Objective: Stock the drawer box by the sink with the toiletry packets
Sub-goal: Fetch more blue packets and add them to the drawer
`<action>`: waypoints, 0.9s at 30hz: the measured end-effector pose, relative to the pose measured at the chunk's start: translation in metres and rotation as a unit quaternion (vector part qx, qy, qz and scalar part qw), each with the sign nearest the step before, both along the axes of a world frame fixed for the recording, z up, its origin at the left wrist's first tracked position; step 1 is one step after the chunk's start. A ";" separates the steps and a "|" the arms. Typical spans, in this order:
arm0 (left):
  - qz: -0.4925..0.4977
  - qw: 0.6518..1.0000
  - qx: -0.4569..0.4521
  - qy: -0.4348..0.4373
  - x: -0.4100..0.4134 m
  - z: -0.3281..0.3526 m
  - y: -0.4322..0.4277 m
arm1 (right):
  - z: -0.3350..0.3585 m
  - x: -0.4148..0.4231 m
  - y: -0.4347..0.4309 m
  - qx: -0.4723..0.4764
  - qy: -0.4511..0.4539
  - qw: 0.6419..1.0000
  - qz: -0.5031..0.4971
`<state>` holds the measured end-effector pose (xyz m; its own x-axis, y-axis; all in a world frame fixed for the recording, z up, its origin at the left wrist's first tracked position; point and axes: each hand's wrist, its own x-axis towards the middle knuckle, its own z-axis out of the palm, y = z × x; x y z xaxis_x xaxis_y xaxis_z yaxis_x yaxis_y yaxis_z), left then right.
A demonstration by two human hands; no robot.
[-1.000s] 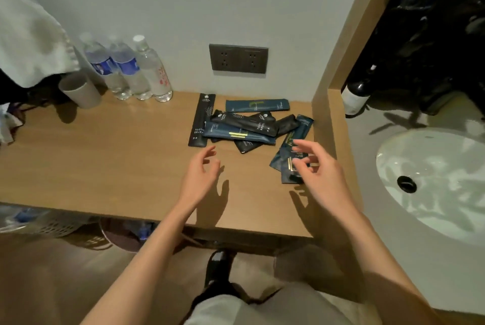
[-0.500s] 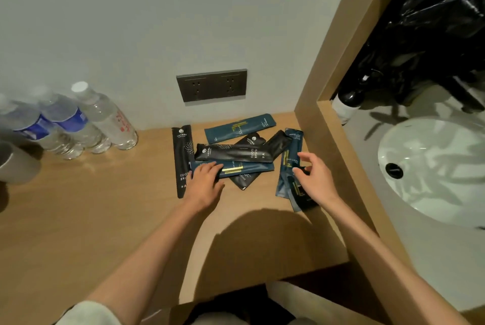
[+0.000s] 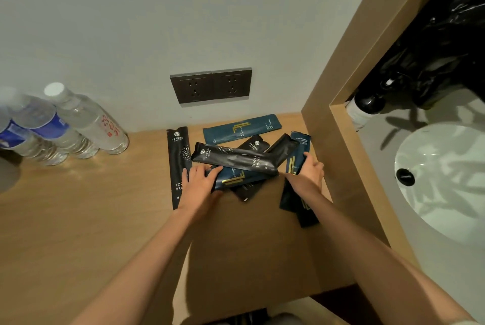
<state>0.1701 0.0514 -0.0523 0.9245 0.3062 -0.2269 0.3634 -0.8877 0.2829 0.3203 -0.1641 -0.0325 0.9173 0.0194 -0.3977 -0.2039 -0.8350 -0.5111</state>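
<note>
Several black and dark-blue toiletry packets lie in a loose pile [image 3: 236,158] on the wooden counter [image 3: 78,219], close to the back wall. My left hand [image 3: 200,184] rests on the pile's left end, its fingers curled around a blue packet with gold print [image 3: 233,177]. At the pile's right end, my right hand [image 3: 305,176] grips a blue packet [image 3: 298,151] beside the wooden partition. A long black toothbrush packet [image 3: 178,156] lies upright at the left. No drawer box is in view.
A wooden partition [image 3: 341,88] separates the counter from a white sink [image 3: 446,180] on the right. Three water bottles [image 3: 78,122] stand at the back left. A double wall socket [image 3: 211,86] sits above the pile. A dark bottle [image 3: 364,107] stands behind the sink.
Both hands have moved forward from above the counter onto the pile and closed on packets at its two ends. The camera has moved closer and tilted down.
</note>
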 end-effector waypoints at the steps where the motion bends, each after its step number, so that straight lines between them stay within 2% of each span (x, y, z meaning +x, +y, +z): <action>1: -0.006 1.000 0.000 -0.015 0.000 -0.001 0.000 | -0.001 0.002 0.000 0.013 0.005 1.000 -0.020; 6: -0.016 0.998 -0.011 -0.066 0.003 0.014 -0.003 | 0.000 0.011 -0.002 0.023 0.066 0.995 -0.076; 10: -0.010 0.999 -0.007 -0.033 0.003 0.041 -0.010 | 0.006 0.013 -0.001 0.006 0.092 0.993 -0.071; 15: -0.027 0.999 -0.014 0.011 -0.004 0.071 -0.011 | 0.016 0.015 -0.003 0.061 0.089 0.990 -0.091; 19: 0.009 0.997 -0.082 0.009 -0.012 0.093 -0.011 | 0.033 0.014 -0.004 0.096 0.009 0.993 -0.060; 22: 0.068 0.985 -0.154 -0.035 -0.019 0.102 -0.015 | 0.044 0.013 -0.005 0.143 -0.049 0.988 -0.027; 24: 0.123 0.967 -0.211 -0.078 -0.024 0.106 -0.018 | 0.054 0.010 -0.007 0.186 -0.072 0.980 -0.013; 27: 0.183 0.921 -0.305 -0.159 -0.033 0.111 -0.025 | 0.074 0.003 -0.008 0.248 -0.084 0.965 0.008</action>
<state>0.1373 0.0260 0.0589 0.8342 0.5156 -0.1957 0.4199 -0.3638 0.8315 0.3232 -0.1719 0.0414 0.9660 0.1845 -0.1809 -0.0716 -0.4814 -0.8736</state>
